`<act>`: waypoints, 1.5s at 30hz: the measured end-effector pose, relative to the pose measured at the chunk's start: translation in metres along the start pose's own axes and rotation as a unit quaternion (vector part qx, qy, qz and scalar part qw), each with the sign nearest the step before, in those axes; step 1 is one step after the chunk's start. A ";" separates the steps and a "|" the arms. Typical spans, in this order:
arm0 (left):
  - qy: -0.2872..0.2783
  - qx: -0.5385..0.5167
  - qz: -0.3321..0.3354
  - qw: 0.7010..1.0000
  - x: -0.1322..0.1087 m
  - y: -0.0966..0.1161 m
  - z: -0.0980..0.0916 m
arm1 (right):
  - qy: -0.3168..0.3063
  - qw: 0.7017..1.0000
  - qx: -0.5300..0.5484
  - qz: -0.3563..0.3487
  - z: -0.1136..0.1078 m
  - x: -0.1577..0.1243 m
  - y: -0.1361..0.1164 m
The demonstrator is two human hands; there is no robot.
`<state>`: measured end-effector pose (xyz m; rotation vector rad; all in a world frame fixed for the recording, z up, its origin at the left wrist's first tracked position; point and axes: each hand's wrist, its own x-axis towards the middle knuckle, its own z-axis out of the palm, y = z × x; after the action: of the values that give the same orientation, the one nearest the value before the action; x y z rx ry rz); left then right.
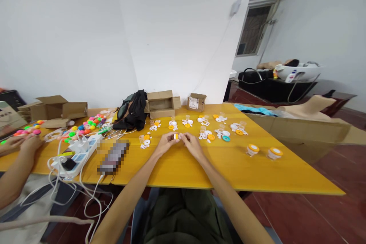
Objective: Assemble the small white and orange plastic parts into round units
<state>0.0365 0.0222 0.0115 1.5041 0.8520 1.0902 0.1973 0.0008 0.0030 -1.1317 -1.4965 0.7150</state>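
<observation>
Above the middle of the table, my left hand (pixel 166 144) pinches a small yellow-and-white lid (pixel 175 136), held on edge. My right hand (pixel 192 145) is closed at the lid's right side, its fingertips against the white face; finer detail there is too small to tell. Beyond my hands lie groups of loose parts: clear cups (pixel 203 129), white discs (pixel 147 142), yellow rings (pixel 211 137) and small white dotted pieces. One group has a teal ring (pixel 226 138). To the right stand two clear cups with yellow-and-white lids (pixel 253 148).
A phone (pixel 113 157) and a white power strip (pixel 82 158) with tangled cables lie left. Behind them are colourful balls (pixel 90 124), a black bag (pixel 131 110) and open cardboard boxes (pixel 160 103). A co-worker's hands (pixel 30 143) rest at far left. A large carton (pixel 274 133) adjoins the table's right side.
</observation>
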 end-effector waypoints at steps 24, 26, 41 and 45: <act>-0.009 0.004 0.009 1.000 -0.001 0.004 0.003 | -0.004 0.999 0.029 -0.023 -0.004 0.001 -0.002; -0.010 0.008 0.008 1.000 -0.001 0.005 0.002 | -0.008 0.999 0.039 -0.035 -0.004 0.001 -0.002; -0.005 -0.005 0.004 1.000 0.000 0.003 0.003 | 0.002 0.999 0.034 -0.017 -0.004 0.001 -0.001; -0.008 -0.005 0.003 1.000 -0.001 0.005 0.003 | -0.004 0.999 0.035 -0.009 -0.005 0.001 -0.002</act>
<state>0.0393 0.0196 0.0159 1.5058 0.8313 1.0835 0.2011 0.0000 0.0063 -1.0631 -1.4755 0.7552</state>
